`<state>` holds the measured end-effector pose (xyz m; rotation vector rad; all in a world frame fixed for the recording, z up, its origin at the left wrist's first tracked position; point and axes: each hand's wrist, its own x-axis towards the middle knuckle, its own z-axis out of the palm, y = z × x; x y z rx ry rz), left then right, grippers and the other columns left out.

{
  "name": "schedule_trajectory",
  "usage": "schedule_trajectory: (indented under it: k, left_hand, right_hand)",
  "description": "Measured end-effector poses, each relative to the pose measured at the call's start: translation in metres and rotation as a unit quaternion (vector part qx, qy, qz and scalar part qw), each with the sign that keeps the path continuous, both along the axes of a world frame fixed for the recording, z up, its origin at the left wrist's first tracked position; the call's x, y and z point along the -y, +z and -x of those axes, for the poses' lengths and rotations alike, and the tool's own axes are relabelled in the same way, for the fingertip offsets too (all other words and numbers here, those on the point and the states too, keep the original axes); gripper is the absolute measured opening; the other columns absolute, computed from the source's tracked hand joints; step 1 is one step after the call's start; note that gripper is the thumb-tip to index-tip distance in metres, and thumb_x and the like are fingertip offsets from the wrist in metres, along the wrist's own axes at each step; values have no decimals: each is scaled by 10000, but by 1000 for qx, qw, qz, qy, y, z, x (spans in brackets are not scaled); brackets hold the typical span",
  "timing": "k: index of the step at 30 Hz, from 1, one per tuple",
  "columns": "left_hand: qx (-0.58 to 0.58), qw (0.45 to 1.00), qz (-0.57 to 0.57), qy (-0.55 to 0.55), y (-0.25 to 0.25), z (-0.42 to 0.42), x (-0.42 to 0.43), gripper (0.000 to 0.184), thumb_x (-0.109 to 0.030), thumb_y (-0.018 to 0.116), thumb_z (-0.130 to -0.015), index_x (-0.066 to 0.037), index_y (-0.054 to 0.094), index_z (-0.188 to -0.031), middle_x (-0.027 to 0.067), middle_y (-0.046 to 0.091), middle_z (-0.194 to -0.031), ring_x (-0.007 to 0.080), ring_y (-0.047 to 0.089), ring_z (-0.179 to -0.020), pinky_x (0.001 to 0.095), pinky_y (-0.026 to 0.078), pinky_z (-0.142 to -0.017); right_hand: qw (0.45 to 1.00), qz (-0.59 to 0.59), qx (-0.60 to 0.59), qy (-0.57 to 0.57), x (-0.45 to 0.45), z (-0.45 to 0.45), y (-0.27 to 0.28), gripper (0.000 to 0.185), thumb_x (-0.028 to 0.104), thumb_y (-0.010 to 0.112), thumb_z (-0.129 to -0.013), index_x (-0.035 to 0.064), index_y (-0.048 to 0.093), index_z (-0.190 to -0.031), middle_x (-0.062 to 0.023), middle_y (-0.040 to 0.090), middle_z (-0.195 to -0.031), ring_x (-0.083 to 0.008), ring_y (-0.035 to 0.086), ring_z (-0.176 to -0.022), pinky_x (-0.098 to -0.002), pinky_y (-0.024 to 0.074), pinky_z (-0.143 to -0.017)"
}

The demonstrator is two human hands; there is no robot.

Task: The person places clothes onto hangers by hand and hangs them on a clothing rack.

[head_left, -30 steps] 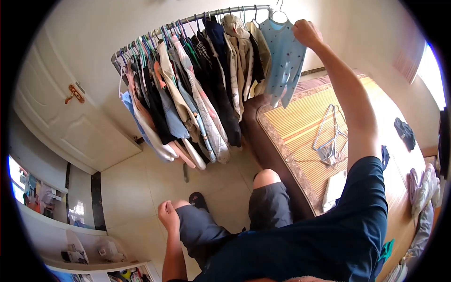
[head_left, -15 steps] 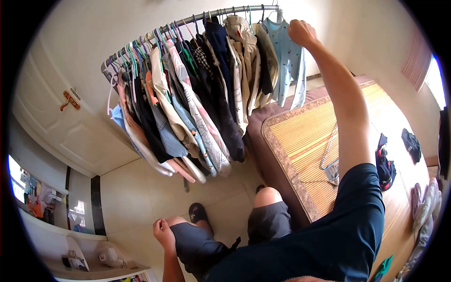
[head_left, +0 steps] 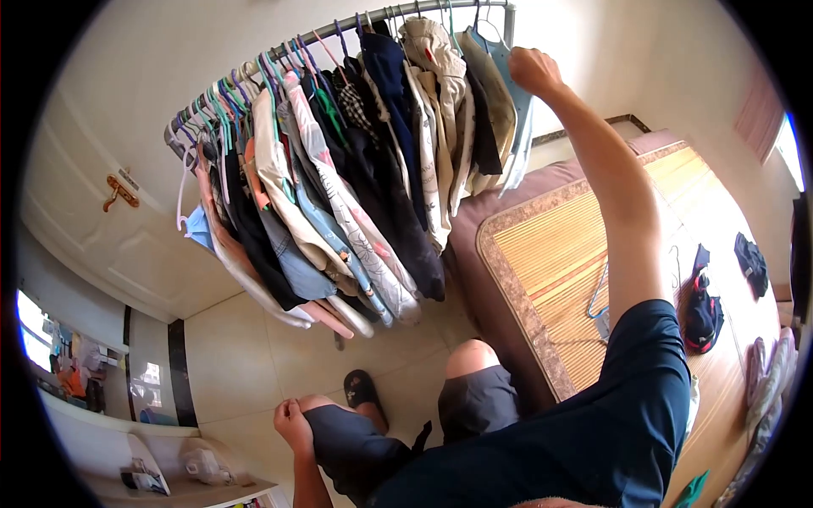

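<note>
My right hand (head_left: 535, 72) is raised at the right end of a clothes rack (head_left: 510, 19). Its fingers are closed on the edge of a light blue top (head_left: 518, 110), which hangs from a hanger on the rail. The top is turned nearly edge-on, against an olive-beige garment (head_left: 501, 93). My left hand (head_left: 294, 423) rests by my left knee, fingers curled in, with nothing visible in it.
Many garments fill the rack, a beige pair of trousers (head_left: 434, 51) among them. At right stands a bed with a bamboo mat (head_left: 542, 254), bearing a blue hanger (head_left: 600, 296) and dark clothes (head_left: 701, 309). A white door (head_left: 93, 195) is at left.
The light blue top has turned from facing me to nearly edge-on and shifted slightly left, my right hand moving with it. My left hand stays by the knee. The view has shifted slightly.
</note>
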<state>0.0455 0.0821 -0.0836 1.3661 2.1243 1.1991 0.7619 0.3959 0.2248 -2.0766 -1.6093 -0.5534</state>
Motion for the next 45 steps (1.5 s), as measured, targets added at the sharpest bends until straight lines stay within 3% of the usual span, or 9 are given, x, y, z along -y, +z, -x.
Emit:
schedule_trajectory:
  k: [8, 10, 23, 28, 33, 34, 36, 38, 45]
  left_hand:
    - [7, 1000, -2, -7, 0, -7, -6, 221, -105, 601, -937, 87, 705, -973, 202, 735, -940, 303, 687, -879, 392, 534, -862]
    - [12, 1000, -16, -5, 4, -12, -7, 215, -98, 609, -925, 92, 709, -920, 172, 734, -855, 239, 669, -800, 357, 531, -803]
    - [24, 999, -22, 0, 0, -10, -2, 219, -104, 618, -935, 96, 706, -965, 201, 737, -902, 286, 689, -845, 378, 538, -831]
    - [50, 999, -14, -12, -1, -16, -8, 222, -112, 625, -935, 95, 702, -956, 195, 729, -863, 265, 673, -813, 374, 531, -809]
    - [50, 998, -21, -17, -17, -12, -17, 231, -129, 627, -939, 89, 702, -956, 187, 735, -894, 264, 674, -833, 372, 530, -818]
    - [46, 999, -13, -24, -17, -11, -19, 231, -129, 627, -939, 89, 702, -956, 187, 735, -894, 264, 674, -833, 372, 530, -818]
    - [41, 999, -18, -30, -17, -11, -20, 250, -149, 626, -945, 87, 705, -968, 191, 738, -904, 271, 680, -849, 378, 531, -833]
    - [44, 998, 2, -44, -11, -13, -20, 271, -169, 626, -950, 88, 704, -983, 189, 742, -932, 276, 682, -874, 380, 529, -850]
    - [33, 996, 32, -73, -8, -24, -30, 348, -216, 595, -976, 101, 704, -1067, 231, 738, -1059, 321, 680, -967, 404, 519, -908]
  right_hand:
    - [998, -53, -20, 17, -3, 15, -6, 319, 200, 472, -1023, 3, 716, -966, -238, 734, -916, -373, 735, -856, -485, 571, -776]
    - [998, -50, -3, 25, 0, 26, -2, 297, 178, 484, -1017, 3, 717, -960, -235, 733, -907, -372, 735, -844, -475, 574, -762]
    - [994, -28, -20, 101, -8, 79, 1, 222, 103, 521, -998, -28, 699, -977, -244, 730, -916, -362, 741, -872, -471, 575, -762]
    - [992, -5, -59, 112, -8, 72, -10, 288, 255, 510, -1092, 17, 671, -1079, -180, 727, -946, -302, 727, -868, -445, 569, -776]
    - [984, -84, -61, 141, -8, 46, -32, 442, 320, 636, -1019, 69, 599, -1381, -238, 710, -1203, -416, 689, -1121, -507, 557, -940]
    - [988, -86, -22, 125, 2, 44, -33, 463, 260, 641, -1015, 45, 554, -1416, -213, 724, -1217, -390, 700, -1133, -441, 558, -989]
    - [980, -148, -8, 135, 13, 32, -44, 391, 259, 681, -979, 34, 641, -1297, -199, 745, -1118, -339, 722, -1057, -424, 569, -918]
    - [980, -86, -108, 142, 49, 32, -37, 602, 246, 754, -898, -8, 532, -1397, -271, 662, -1266, -421, 615, -1227, -482, 517, -999]
    - [989, 107, -62, 75, 230, 7, -46, 344, 269, 721, -888, -10, 737, -1089, -247, 732, -1041, -393, 699, -1002, -461, 549, -878]
